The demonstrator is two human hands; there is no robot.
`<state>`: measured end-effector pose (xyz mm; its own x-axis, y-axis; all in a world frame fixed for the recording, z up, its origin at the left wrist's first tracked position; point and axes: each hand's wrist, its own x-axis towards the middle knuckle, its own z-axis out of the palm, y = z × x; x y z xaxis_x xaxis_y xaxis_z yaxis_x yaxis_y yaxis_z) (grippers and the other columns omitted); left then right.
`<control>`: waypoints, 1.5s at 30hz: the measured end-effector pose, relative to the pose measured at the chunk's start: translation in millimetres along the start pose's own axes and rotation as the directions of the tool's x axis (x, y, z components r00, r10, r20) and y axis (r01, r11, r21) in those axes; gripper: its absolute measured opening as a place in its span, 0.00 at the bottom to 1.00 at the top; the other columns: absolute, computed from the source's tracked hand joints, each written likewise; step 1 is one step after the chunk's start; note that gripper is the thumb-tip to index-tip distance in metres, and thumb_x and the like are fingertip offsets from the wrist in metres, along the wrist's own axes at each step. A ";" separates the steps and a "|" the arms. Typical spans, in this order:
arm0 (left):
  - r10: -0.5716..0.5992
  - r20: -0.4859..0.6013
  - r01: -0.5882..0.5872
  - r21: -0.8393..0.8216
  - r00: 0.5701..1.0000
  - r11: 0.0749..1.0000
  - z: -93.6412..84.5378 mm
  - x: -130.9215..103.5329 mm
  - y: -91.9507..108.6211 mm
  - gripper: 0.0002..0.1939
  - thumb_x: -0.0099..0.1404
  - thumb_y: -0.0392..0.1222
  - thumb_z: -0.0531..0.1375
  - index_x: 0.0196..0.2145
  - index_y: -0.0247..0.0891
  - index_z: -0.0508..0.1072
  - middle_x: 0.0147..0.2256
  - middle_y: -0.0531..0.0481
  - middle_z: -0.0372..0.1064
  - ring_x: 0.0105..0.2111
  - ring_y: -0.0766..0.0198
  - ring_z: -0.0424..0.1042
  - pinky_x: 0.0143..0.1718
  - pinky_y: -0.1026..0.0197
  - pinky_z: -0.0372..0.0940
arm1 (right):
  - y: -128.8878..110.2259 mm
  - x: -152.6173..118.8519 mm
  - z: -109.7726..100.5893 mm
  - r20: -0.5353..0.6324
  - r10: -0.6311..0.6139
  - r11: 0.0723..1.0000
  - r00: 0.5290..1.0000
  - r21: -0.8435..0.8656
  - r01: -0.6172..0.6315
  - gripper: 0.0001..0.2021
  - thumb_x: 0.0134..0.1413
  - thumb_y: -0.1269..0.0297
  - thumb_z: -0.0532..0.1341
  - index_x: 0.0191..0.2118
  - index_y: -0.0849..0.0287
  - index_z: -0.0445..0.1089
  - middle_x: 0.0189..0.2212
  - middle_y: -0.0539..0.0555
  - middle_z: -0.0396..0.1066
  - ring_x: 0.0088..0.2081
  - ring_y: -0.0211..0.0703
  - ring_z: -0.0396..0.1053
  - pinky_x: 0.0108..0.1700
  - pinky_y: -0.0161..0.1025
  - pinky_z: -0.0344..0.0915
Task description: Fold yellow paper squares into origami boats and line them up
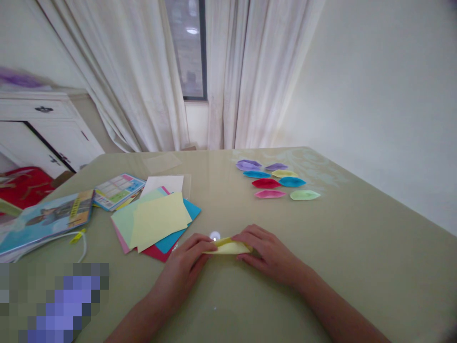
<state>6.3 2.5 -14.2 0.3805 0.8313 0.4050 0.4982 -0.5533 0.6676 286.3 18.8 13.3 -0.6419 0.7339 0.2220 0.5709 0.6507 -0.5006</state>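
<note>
At the far left a glossy book point(53, 214) lies flat, near a printed card point(119, 190) with a smooth, colourful face. Next comes a fanned pile of coloured sheets point(162, 221), thin, matte and straight-edged, a pale yellow one on top. Beside it the left hand point(187, 259) is nearly closed, its fingertips pinching one end of a folded yellow paper point(228, 248), held low over the table point(250, 305) in front of the person. The piece is narrow and pocket-like (a darker yellow shows along its upper edge). The right hand point(269, 255) curls in a loose pinch on the other end. The step in hand looks like shaping this fold; the next move seems to call for light, even pressure from both sides. Farther right sit small folded paper boats point(267, 183), crisp, hollow and pointed at their ends.
</note>
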 end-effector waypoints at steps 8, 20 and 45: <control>-0.006 0.007 0.005 0.071 1.000 0.997 -0.9 -0.9 0.4 0.13 0.76 0.39 0.57 0.47 0.49 0.82 0.44 0.48 0.79 0.44 0.59 0.81 0.46 0.61 0.75 | 1.5 -0.8 0.4 -0.039 -0.014 0.999 0.999 0.034 0.015 0.09 0.76 0.60 0.57 0.45 0.56 0.73 0.43 0.56 0.75 0.45 0.48 0.72 0.48 0.41 0.69; 0.017 -0.031 -0.012 0.151 0.999 0.988 -1.6 -2.0 -0.8 0.11 0.77 0.41 0.56 0.41 0.45 0.79 0.39 0.50 0.81 0.40 0.59 0.82 0.41 0.62 0.76 | 3.7 0.1 0.7 -0.061 0.039 0.997 0.997 0.066 -0.035 0.10 0.76 0.58 0.59 0.45 0.56 0.76 0.43 0.56 0.76 0.45 0.47 0.73 0.49 0.42 0.71; 0.074 -0.030 -0.070 0.100 0.997 0.992 -8.8 -0.5 0.4 0.13 0.78 0.40 0.54 0.43 0.45 0.80 0.41 0.50 0.82 0.41 0.62 0.82 0.44 0.64 0.75 | 10.2 -1.5 4.0 -0.116 0.052 0.993 0.992 0.107 -0.039 0.07 0.75 0.63 0.59 0.44 0.56 0.74 0.43 0.55 0.77 0.44 0.45 0.75 0.49 0.40 0.70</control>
<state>-0.5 2.4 -8.6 0.3927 0.7896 0.4716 0.5459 -0.6128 0.5714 291.0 23.6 4.6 -0.5479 0.7842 0.2914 0.5373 0.5969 -0.5958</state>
